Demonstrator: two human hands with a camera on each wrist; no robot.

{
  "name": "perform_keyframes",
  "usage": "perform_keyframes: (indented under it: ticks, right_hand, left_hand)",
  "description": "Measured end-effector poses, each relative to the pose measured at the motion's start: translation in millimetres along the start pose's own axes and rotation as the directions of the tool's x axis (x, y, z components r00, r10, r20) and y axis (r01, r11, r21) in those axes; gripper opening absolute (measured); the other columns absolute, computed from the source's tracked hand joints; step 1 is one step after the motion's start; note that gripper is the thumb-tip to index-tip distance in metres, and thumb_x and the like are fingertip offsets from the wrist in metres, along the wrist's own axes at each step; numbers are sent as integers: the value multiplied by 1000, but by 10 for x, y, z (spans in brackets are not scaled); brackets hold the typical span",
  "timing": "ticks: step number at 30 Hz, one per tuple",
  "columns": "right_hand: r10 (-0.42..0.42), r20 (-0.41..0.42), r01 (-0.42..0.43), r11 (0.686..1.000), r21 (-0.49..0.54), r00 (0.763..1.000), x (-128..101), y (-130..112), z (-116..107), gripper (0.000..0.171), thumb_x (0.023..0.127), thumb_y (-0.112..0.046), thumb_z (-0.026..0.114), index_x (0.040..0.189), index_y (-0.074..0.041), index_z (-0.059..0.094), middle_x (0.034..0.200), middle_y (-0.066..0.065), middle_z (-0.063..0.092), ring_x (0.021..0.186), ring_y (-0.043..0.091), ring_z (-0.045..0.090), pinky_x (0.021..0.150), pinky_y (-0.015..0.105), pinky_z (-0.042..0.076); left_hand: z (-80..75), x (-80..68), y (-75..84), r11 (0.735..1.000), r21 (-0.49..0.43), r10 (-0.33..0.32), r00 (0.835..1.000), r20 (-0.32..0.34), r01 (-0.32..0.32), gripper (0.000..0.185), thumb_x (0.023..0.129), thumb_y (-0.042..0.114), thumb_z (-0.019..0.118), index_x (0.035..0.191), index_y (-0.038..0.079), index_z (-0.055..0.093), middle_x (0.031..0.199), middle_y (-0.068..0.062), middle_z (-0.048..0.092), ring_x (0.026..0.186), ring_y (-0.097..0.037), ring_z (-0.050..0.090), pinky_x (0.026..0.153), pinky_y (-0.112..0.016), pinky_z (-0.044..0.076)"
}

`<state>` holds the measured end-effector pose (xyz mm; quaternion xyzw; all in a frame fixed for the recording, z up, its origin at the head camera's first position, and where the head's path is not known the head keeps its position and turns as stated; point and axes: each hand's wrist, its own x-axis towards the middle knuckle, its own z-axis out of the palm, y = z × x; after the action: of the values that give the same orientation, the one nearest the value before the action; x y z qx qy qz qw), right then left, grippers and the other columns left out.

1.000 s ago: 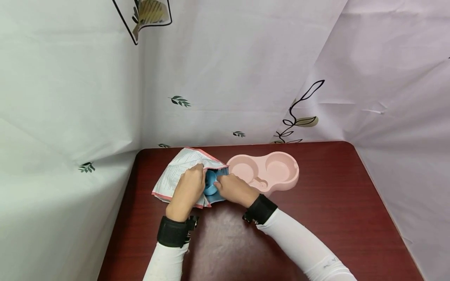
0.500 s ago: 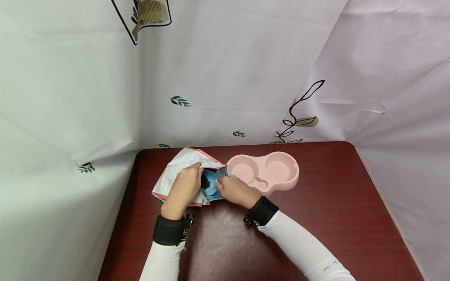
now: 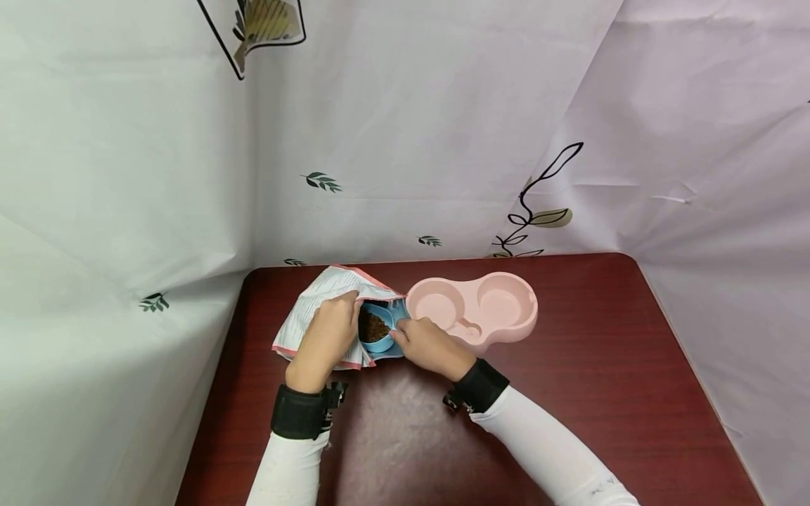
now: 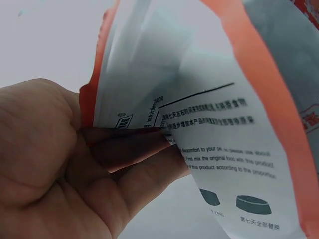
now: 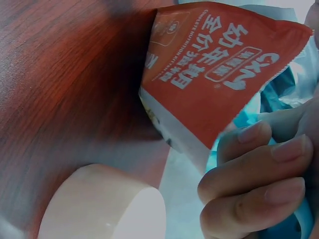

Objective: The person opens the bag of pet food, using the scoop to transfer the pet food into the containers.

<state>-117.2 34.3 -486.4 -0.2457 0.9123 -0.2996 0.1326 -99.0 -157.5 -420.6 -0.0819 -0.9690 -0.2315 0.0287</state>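
A white pet food bag [image 3: 325,299] with red edges lies at the table's back left, its mouth facing right. My left hand [image 3: 324,339] grips the upper edge of the mouth; in the left wrist view the bag's printed panel [image 4: 214,129] runs past the fingers. With its fingers curled round the handle, my right hand [image 3: 435,346] holds a light blue scoop [image 3: 381,346]. Brown kibble [image 3: 373,327] lies in the scoop's cup, which sits in the bag's mouth. In the right wrist view, the bag's red side [image 5: 199,64] shows beyond the curled fingers.
A pink double pet bowl [image 3: 471,288] stands just right of the bag, partly behind my right hand. Beneath everything is a dark red wooden table [image 3: 595,365]. A pale patterned cloth [image 3: 405,140] hangs along its back and sides.
The scoop's cup has come into fuller view in the bag's mouth, now showing kibble inside. My left hand has shifted slightly left with the bag's edge; my right hand has moved slightly right.
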Motion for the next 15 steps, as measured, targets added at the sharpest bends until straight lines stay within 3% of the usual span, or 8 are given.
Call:
perform_keyframes:
  ticks: [8, 15]
  right_hand:
    - [61, 51, -51, 981, -187, 997, -91, -172, -263, 33, 106, -29, 57, 76, -14, 62, 64, 4, 54, 62, 19, 58, 60, 40, 47]
    - [93, 125, -55, 959, -278, 988, -105, -295, -504, 41, 106, -29, 57, 67, -16, 58, 64, 2, 53, 58, 20, 57, 58, 41, 47]
  left_hand:
    - [-9, 6, 0, 1000, -15, -14, 1000, 27, 15, 33, 108, 13, 53, 132, -6, 65, 126, -25, 70, 97, -35, 74, 76, -46, 60]
    - [-3, 9, -1, 1000, -15, -15, 1000, 23, 15, 32, 108, 12, 52, 132, -5, 65, 123, -25, 71, 95, -36, 74, 73, -45, 59]
